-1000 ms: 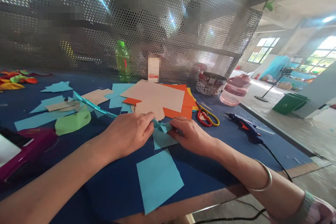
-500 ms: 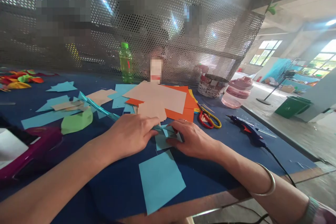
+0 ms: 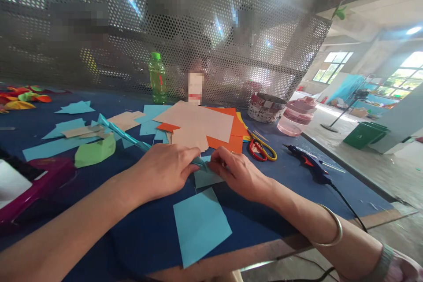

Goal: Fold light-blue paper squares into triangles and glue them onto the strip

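A thin roll of blue paper (image 3: pixel 127 136) slants from the upper left down into my left hand (image 3: pixel 168 169), whose fingers are closed round it. At its near end my right hand (image 3: pixel 238 167) pinches the blue paper, thumb and fingertips together. The two hands almost meet. Under the fingers lies a small blue paper piece (image 3: pixel 205 179), partly covered. A blue paper square (image 3: pixel 202 228) rests flat on the table nearer to me. Just beyond my hands are a stack of small beige sheets (image 3: pixel 190 140) and a larger beige sheet (image 3: pixel 198 119).
Red and yellow scissors (image 3: pixel 261 147) and a dark glue gun (image 3: pixel 309 163) with a cord lie at the right. Behind stand a green bottle (image 3: pixel 157 79), a round tub (image 3: pixel 266 108) and a pink jug (image 3: pixel 296 116). A perforated metal screen (image 3: pixel 211 22) closes the back.
My right fingers have closed from a wider hold into a pinch, and the loose blue flap at the roll's end is now gathered in. My left hand stays in place.
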A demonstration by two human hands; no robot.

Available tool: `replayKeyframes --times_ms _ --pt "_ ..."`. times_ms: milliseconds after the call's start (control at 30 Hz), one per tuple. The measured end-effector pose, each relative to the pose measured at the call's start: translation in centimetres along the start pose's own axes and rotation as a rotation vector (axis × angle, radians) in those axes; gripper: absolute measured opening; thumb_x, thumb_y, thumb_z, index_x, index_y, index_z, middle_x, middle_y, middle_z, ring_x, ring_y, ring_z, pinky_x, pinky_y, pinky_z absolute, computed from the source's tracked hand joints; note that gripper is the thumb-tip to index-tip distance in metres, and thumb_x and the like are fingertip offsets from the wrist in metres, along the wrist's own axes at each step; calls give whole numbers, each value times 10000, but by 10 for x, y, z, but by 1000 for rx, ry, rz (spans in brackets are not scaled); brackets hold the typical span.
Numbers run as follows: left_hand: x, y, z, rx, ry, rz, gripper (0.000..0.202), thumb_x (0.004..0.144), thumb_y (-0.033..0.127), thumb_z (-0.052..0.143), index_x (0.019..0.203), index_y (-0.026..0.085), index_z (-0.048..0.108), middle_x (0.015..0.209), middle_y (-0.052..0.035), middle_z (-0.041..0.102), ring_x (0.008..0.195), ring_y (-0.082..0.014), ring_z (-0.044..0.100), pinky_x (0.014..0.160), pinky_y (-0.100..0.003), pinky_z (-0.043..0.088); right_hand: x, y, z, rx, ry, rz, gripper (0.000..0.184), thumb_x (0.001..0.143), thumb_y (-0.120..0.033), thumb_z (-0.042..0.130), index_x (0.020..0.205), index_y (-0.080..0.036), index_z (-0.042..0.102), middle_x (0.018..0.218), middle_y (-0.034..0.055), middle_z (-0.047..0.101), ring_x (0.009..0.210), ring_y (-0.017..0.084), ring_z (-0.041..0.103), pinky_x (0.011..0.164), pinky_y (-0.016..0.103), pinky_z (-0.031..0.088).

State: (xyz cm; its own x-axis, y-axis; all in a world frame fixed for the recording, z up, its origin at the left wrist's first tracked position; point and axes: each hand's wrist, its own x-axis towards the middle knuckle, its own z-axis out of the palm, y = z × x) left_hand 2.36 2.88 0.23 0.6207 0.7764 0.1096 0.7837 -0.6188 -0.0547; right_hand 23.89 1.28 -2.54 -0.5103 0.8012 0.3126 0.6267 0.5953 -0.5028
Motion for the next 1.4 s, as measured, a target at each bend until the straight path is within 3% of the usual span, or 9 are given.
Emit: replayKeyframes --times_ms 500,767,1100,1300,1400 --pt "-1 3 -2 -13 -14 13 155 944 294 501 1002 242 635 956 -46 780 852 -307 734 596 -345 406 0 0 6 -96 27 -22 113 957 -192 558 871 -199 486 742 -1 622 642 125 561 589 215 349" --pt "0 4 -2 -24 21 34 161 945 230 493 865 237 633 862 -32 774 788 -263 727 562 -312 364 0 -1 3 -95 46 -58 124 940 -175 569 837 -194 503 747 4 627 643 117 560 597 211 369" --pt "1 4 0 -78 64 47 164 937 209 486 820 231 599 835 -29 756 769 -255 717 552 -314 338 0 0 2 -84 24 3 108 906 -140 594 833 -188 532 712 -14 613 604 100 518 572 202 337" --pt "-1 5 -1 -69 43 43 182 944 221 471 825 242 606 819 -15 753 757 -243 714 541 -308 329 1 -1 2 -6 25 28 47 930 -224 600 910 -182 597 736 -20 628 613 91 525 597 203 375" --pt "-1 7 0 -75 57 69 175 940 202 470 871 246 624 850 -14 762 770 -237 718 552 -309 345 1 0 3 22 5 26 114 926 -249 629 1024 -190 626 805 -1 669 696 114 583 648 217 422"
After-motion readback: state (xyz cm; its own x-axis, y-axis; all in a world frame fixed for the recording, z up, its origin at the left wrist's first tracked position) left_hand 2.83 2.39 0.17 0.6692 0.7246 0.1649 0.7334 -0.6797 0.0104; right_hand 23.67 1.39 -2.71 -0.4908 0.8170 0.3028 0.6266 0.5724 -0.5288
